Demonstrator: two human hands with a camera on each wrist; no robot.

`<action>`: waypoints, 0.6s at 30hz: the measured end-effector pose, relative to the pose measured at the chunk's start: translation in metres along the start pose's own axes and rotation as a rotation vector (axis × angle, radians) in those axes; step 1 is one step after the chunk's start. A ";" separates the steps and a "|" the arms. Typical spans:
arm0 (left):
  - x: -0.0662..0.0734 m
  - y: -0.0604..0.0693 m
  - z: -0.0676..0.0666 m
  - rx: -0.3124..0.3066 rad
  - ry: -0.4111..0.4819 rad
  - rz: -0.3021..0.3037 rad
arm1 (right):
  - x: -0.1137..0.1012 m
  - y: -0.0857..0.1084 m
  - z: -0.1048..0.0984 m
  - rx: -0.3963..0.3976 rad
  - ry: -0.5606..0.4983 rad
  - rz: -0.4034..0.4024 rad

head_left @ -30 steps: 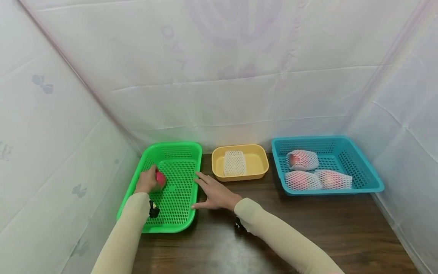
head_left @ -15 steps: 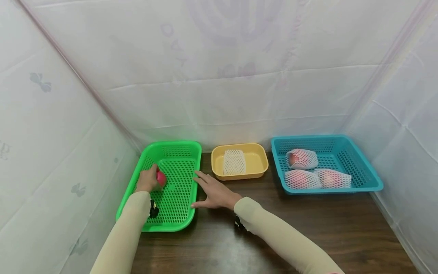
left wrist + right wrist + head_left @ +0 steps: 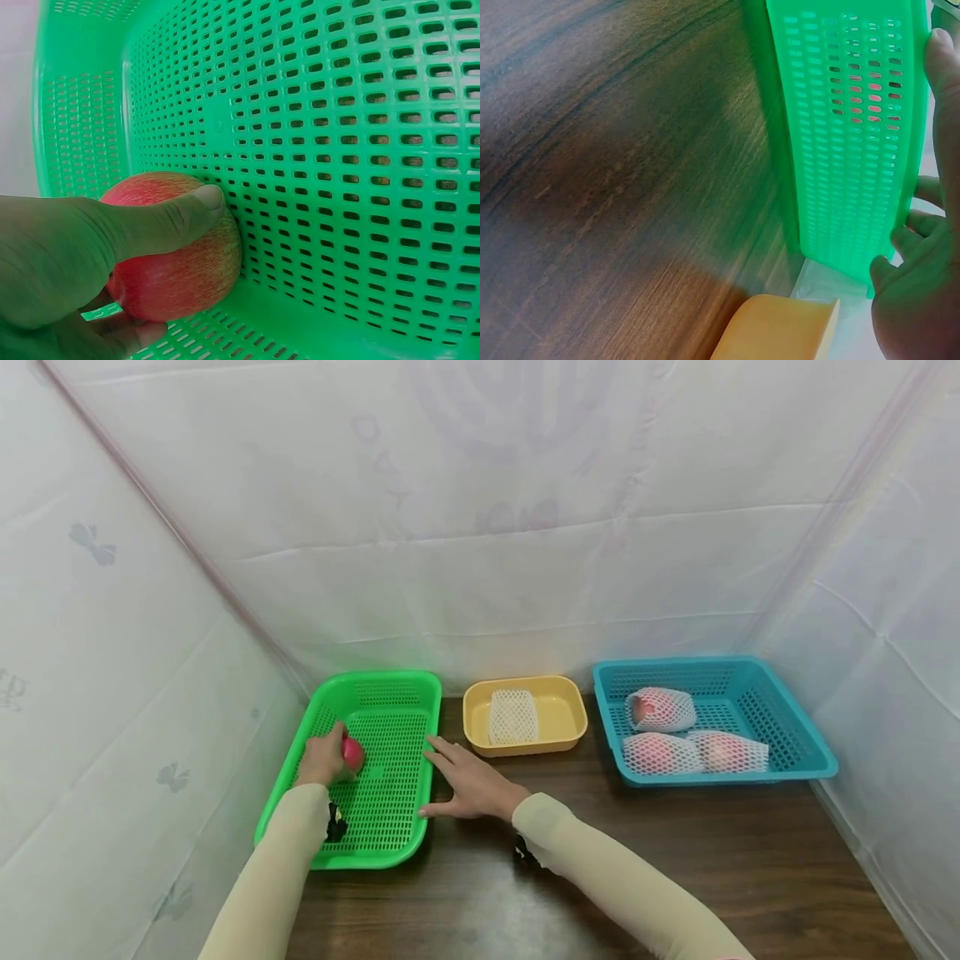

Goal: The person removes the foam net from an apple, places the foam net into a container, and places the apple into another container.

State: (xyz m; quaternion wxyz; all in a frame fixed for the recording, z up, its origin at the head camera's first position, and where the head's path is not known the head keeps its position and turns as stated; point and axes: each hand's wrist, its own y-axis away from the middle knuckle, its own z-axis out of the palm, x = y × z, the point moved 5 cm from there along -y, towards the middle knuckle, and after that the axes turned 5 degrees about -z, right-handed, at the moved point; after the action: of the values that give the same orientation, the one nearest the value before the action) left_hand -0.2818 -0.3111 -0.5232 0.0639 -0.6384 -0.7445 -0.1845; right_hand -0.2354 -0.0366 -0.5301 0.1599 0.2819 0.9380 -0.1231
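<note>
Inside the green basket [image 3: 378,860], near its left side, my left hand [image 3: 322,757] grips a red apple [image 3: 352,754]. The left wrist view shows the thumb laid across the apple [image 3: 184,281] and fingertips curled under it; the apple sits against the slotted basket floor. My right hand [image 3: 472,781] is spread at the basket's right rim, its fingertips and thumb touching the edge. In the right wrist view the fingers [image 3: 907,240] lie along the rim of the slotted green wall [image 3: 847,172], uncurled.
A yellow tray [image 3: 562,717] holding a white foam net sleeve [image 3: 513,717] stands right of the green basket. Farther right, a blue basket [image 3: 802,727] holds three net-wrapped apples [image 3: 662,708]. White sheeting [image 3: 480,585] encloses the wooden table [image 3: 480,910] at the back and sides.
</note>
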 end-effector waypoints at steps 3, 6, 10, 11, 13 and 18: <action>-0.001 0.000 0.002 -0.001 -0.003 0.003 | 0.000 0.001 0.001 -0.002 0.008 0.000; -0.001 0.001 0.002 0.001 -0.006 0.002 | 0.000 0.001 0.002 -0.006 0.006 -0.004; 0.000 0.003 0.000 0.009 -0.019 0.008 | 0.001 0.001 -0.001 -0.010 -0.004 -0.017; 0.000 0.004 0.000 0.012 -0.021 0.009 | 0.002 0.001 -0.003 -0.005 -0.007 -0.022; 0.000 0.004 -0.001 0.014 -0.027 0.015 | 0.004 0.001 -0.006 0.004 -0.012 -0.025; 0.003 0.005 -0.004 0.053 -0.028 0.059 | 0.009 0.004 -0.014 0.041 -0.013 -0.035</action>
State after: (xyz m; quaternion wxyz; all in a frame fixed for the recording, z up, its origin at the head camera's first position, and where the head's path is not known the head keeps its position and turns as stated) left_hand -0.2782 -0.3095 -0.5178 0.0760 -0.6606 -0.7309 -0.1538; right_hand -0.2435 -0.0248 -0.5214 0.1578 0.2676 0.9391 -0.1471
